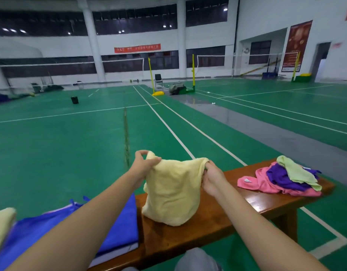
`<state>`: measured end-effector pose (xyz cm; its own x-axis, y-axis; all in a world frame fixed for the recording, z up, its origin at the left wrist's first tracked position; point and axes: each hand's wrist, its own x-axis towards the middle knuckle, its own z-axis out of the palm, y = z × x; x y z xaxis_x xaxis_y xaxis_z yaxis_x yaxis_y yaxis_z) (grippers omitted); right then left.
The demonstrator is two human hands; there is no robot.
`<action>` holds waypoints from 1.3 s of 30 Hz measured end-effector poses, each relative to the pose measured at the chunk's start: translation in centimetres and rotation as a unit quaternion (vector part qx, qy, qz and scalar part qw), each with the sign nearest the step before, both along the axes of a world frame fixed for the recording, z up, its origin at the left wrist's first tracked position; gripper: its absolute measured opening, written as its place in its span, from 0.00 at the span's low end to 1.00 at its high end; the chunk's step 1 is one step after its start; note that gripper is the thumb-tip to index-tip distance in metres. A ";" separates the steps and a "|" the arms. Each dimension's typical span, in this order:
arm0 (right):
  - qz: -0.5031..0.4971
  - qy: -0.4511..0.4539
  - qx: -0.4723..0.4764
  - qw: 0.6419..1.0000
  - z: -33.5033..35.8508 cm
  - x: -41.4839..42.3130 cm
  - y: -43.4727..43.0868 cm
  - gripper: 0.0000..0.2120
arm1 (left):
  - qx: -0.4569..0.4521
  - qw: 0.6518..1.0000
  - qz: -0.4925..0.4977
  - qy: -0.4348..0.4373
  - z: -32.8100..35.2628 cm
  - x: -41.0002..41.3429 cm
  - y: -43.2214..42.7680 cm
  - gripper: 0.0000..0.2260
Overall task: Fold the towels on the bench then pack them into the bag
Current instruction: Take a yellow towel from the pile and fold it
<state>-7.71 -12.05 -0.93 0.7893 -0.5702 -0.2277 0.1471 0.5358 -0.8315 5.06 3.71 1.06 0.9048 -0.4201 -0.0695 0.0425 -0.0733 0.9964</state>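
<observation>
The left hand [142,163] and right hand [211,178] each pinch a top corner of the yellow towel [171,194], whose lower edge rests on the wooden bench [207,229]. Blue bag [118,227] lies left of it; unfolded towels [286,178] are heaped to the right

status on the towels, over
Left hand and right hand pinch yellow towel by top corners, lower edge on bench. Towel pile unfolded, right end. Blue bag left, nothing blocking.
</observation>
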 end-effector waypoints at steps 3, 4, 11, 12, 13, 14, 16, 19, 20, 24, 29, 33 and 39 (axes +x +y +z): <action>0.000 0.007 0.031 1.000 1.2 0.1 0.7 0.11 | 0.001 1.000 -0.011 -0.016 1.0 -0.3 1.0 0.34; 0.007 0.003 0.040 0.999 1.6 0.0 0.8 0.14 | 0.001 1.000 -0.010 -0.023 1.3 -0.4 1.3 0.35; -0.009 -0.003 -0.136 0.991 5.4 -0.3 1.3 0.12 | -0.023 0.999 -0.014 -0.017 4.4 -1.6 2.7 0.36; -0.011 -0.010 -0.149 0.989 6.1 -0.5 1.5 0.14 | -0.034 0.999 -0.016 -0.011 5.0 -1.9 2.9 0.36; -0.009 -0.017 -0.159 0.987 6.8 -0.6 1.6 0.16 | -0.048 0.999 -0.018 -0.006 5.6 -2.2 3.1 0.34; -0.005 -0.025 -0.164 0.986 7.5 -0.7 1.8 0.17 | -0.061 0.998 -0.020 0.002 6.1 -2.4 3.3 0.32; -0.006 -0.037 -0.171 0.985 8.6 -0.9 2.0 0.19 | -0.075 0.997 -0.017 0.017 7.1 -2.7 4.0 0.28; -0.016 -0.036 -0.199 0.979 9.4 -1.4 2.2 0.20 | -0.066 0.997 -0.021 0.030 8.1 -3.0 5.0 0.24; -0.018 -0.040 -0.206 0.977 9.6 -1.6 2.2 0.21 | -0.062 0.997 -0.027 0.033 8.4 -3.2 5.1 0.24; -0.025 -0.064 -0.219 0.973 10.2 -1.9 1.8 0.20 | -0.054 0.997 -0.032 0.048 8.7 -3.4 5.9 0.24; -0.042 -0.094 -0.227 0.968 10.7 -2.0 0.8 0.21 | -0.033 0.998 0.003 0.058 7.9 -2.9 7.4 0.24; -0.043 -0.100 -0.255 0.961 10.5 -1.9 0.5 0.21 | 0.051 0.999 0.012 -0.013 7.2 -2.5 8.4 0.16; -0.058 -0.096 -0.336 0.935 10.4 -2.4 0.2 0.19 | 0.146 0.971 0.043 -0.185 7.2 -2.9 9.4 0.11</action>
